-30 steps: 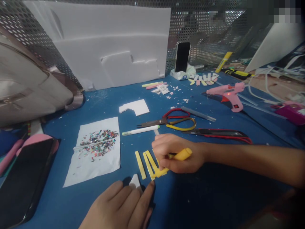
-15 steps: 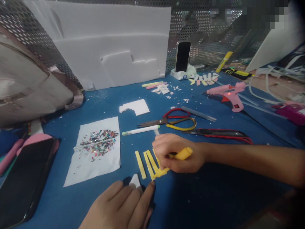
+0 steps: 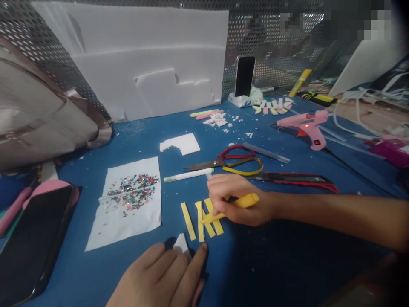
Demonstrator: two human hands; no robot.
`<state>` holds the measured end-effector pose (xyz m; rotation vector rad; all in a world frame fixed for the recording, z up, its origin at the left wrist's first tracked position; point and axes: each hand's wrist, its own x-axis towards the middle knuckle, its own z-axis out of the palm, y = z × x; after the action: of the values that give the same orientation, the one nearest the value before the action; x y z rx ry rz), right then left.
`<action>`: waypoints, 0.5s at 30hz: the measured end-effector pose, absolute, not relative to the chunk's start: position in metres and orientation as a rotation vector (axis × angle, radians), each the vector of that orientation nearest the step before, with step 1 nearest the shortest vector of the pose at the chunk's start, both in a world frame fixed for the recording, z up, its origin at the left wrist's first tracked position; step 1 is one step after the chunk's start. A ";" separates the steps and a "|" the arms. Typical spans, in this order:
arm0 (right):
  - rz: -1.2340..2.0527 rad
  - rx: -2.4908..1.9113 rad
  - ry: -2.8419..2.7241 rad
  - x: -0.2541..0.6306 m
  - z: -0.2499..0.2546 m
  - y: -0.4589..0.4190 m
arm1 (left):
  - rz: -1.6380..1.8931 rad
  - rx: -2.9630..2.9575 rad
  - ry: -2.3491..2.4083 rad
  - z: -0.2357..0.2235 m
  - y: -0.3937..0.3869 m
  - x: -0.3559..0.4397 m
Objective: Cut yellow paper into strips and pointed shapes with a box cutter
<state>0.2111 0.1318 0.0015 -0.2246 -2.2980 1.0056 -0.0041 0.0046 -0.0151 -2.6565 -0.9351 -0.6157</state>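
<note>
My right hand (image 3: 236, 198) is closed around a yellow marker (image 3: 244, 201), its tip on a narrow yellow strip (image 3: 201, 232). This strip overlaps a slanted yellow strip (image 3: 209, 229) on its right. A further yellow strip (image 3: 218, 227) is partly under the right hand, and another yellow strip (image 3: 188, 221) lies apart to the left. My left hand (image 3: 162, 275) rests low on the table, index finger stretched to the lower end of the marked strip, other fingers bent. A white foam scrap (image 3: 182, 244) pokes out from under those fingers; whether they grip it is hidden.
Glitter bits lie on white paper (image 3: 96, 234) at left, beside a phone (image 3: 35, 243). Beyond my right hand are scissors (image 3: 204, 165), a white pen (image 3: 188, 175), a cutter knife (image 3: 297, 177) and a pink glue gun (image 3: 315, 125). A notched white foam piece (image 3: 188, 143) lies farther back.
The marker tip has moved up and left from the lower end of the strips. The strip under it has turned more upright and now overlaps its neighbour. My left hand has barely moved.
</note>
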 end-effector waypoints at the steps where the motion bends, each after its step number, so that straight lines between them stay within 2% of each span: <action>1: 0.991 -0.245 -2.279 0.211 0.001 0.132 | -0.613 -2.659 -0.930 -0.015 0.005 -0.004; 15: 0.872 -0.567 -2.167 0.213 0.007 0.130 | -0.611 -2.650 -0.941 -0.012 0.005 -0.003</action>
<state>0.2135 0.1301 0.0071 -0.5673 -2.1666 0.8718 -0.0031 0.0046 -0.0125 -2.6497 -0.9409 -0.6114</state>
